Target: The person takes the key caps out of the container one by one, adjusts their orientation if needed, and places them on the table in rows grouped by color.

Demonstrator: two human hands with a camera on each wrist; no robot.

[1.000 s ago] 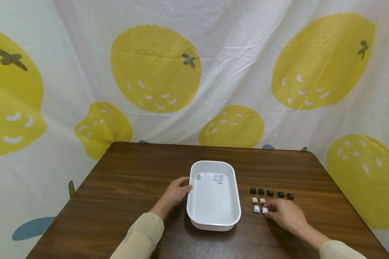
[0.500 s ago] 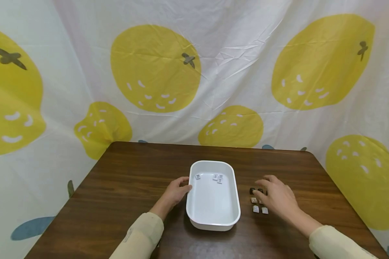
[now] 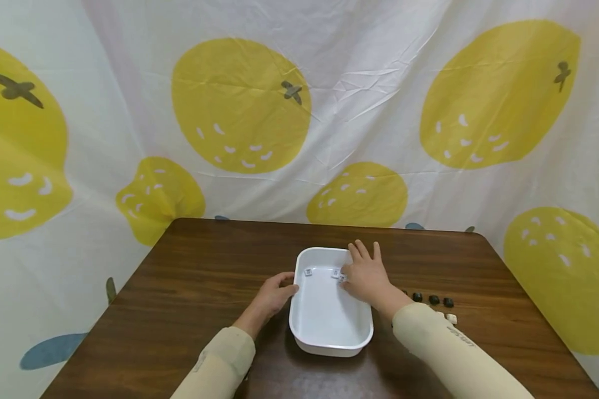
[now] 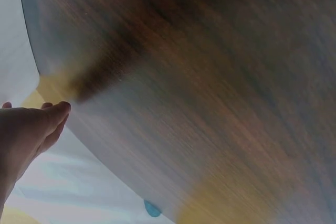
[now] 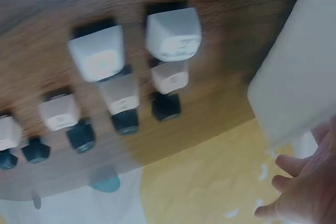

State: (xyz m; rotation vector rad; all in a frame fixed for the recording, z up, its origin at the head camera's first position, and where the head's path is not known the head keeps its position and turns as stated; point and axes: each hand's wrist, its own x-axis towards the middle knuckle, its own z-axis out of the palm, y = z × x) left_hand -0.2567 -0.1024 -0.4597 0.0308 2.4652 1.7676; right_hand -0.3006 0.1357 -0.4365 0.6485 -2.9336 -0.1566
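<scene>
A white rectangular tray (image 3: 329,327) stands on the table in the head view, with a few white keycaps (image 3: 308,272) near its far end. My left hand (image 3: 272,296) holds the tray's left side, thumb over the rim and fingers outside. My right hand (image 3: 368,280) reaches over the tray's right rim. Its thumb and index finger pinch at a keycap (image 3: 343,278) in the far right part, while the other fingers stand raised and spread. That hand hides part of the keycap cluster. In the right wrist view its raised fingers (image 5: 286,177) show beyond the tray's wall.
Right of the tray, keycaps stand in rows on the dark wooden table (image 3: 219,260): two white keycaps (image 5: 173,32), several beige keycaps (image 5: 59,112) and several black keycaps (image 5: 81,136). My right forearm covers some of them in the head view. A lemon-print curtain (image 3: 259,205) hangs behind.
My right hand let go of a white keycap in the near row, rose over the keycaps, and moved left into the tray. My left hand stays at the tray's rim.
</scene>
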